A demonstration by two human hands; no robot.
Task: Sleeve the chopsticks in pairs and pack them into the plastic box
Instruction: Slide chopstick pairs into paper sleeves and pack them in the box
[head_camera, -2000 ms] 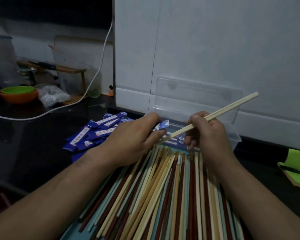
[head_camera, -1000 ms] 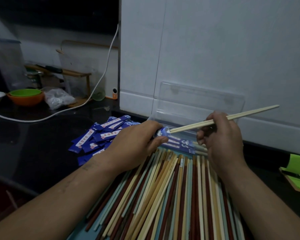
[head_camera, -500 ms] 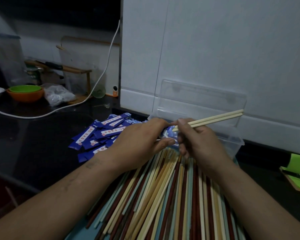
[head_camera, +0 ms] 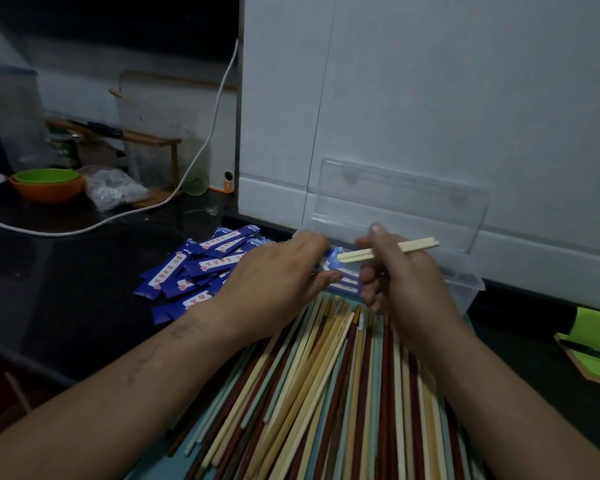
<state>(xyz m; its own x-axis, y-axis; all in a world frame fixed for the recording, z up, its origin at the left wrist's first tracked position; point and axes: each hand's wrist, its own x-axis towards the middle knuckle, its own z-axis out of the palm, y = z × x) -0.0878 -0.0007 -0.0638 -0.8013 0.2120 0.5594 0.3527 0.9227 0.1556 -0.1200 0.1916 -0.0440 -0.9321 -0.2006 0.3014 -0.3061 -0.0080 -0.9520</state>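
My right hand [head_camera: 400,275] grips a pair of pale chopsticks [head_camera: 420,244] whose tips enter the mouth of a blue paper sleeve [head_camera: 329,259]. My left hand [head_camera: 278,271] holds that sleeve; most of it is hidden under my fingers. Both hands hover just in front of the clear plastic box [head_camera: 465,271], whose open lid [head_camera: 402,195] leans against the white wall. Some sleeved pairs lie inside the box. A heap of loose chopsticks [head_camera: 326,393] in cream, brown and pale blue lies on a tray below my wrists.
A pile of empty blue sleeves [head_camera: 194,271] lies left of my left hand on the dark counter. Further left are a white cable [head_camera: 118,216], orange and green bowls [head_camera: 45,183] and a plastic bag [head_camera: 113,187]. A green notebook [head_camera: 596,348] sits at right.
My right hand brought a second chopstick beside the first, swung the pair level and pushed it leftward into the sleeve; less of the pair now sticks out to the right.
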